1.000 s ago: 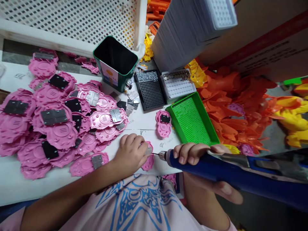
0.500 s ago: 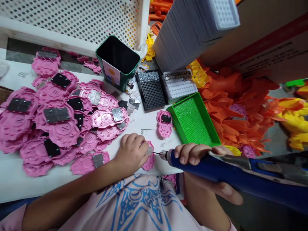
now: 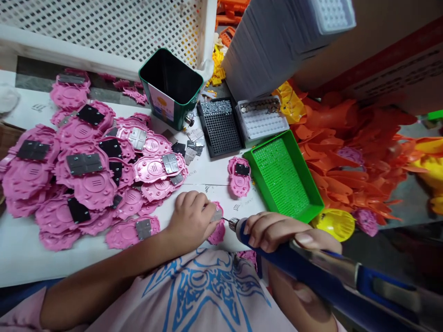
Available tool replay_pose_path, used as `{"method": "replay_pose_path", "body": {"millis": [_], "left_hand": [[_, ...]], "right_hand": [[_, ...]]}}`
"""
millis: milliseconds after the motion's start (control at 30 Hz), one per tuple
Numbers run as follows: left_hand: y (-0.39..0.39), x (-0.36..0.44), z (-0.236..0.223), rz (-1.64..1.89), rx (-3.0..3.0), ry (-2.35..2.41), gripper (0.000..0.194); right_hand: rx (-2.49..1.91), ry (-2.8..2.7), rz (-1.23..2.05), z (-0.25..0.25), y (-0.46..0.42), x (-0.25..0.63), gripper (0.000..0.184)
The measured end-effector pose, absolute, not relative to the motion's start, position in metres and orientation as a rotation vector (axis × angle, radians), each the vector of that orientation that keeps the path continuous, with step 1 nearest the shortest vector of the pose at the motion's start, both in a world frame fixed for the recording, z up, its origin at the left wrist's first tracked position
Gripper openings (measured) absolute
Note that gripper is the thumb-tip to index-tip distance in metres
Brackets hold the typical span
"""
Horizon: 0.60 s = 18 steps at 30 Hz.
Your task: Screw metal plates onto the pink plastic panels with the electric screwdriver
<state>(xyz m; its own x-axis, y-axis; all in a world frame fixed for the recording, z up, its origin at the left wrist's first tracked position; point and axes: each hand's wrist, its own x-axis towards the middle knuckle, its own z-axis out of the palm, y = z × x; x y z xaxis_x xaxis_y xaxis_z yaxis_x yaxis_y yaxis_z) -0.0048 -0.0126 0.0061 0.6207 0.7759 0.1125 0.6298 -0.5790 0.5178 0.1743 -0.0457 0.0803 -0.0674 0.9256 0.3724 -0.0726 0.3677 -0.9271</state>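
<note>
My left hand [image 3: 192,217] is closed on a pink plastic toy casing [image 3: 217,232] at the table's near edge, its fingers over the grey battery cover [image 3: 217,214]. My right hand [image 3: 277,230] is wrapped round a blue electric screwdriver [image 3: 304,269], tilted with its body toward the lower right. The thin bit [image 3: 225,220] meets the grey cover or comes very close; exact contact cannot be made out. Beyond lies another pink casing [image 3: 239,177] with a black cover. A green perforated tray [image 3: 313,210] stands just past my right hand.
At left is a pile of pink casings [image 3: 90,177]. A green bin [image 3: 173,76], a black screw tray [image 3: 223,138], a white tray [image 3: 265,124] and loose metal covers [image 3: 194,145] stand beyond. Orange parts [image 3: 360,170] fill the right; a white crate [image 3: 104,32] is behind.
The screwdriver's rear end has swung downward and nearer, with my right hand shifting slightly along with it. My left hand keeps its hold on the casing. The whole view has shifted a little.
</note>
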Motion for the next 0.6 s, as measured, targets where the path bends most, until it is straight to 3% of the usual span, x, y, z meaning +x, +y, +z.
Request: {"method": "replay_pose_path", "body": {"millis": [433, 600], "left_hand": [[-0.013, -0.006, 0.004, 0.474, 2.458, 1.096, 0.021], [-0.017, -0.004, 0.009, 0.465, 2.54, 1.292, 0.014]], "right_hand": [[-0.897, -1.191, 0.927, 0.08, -0.047, 0.183, 0.045], [-1.08, -1.045, 0.665, 0.107, -0.037, 0.219, 0.038]]}}
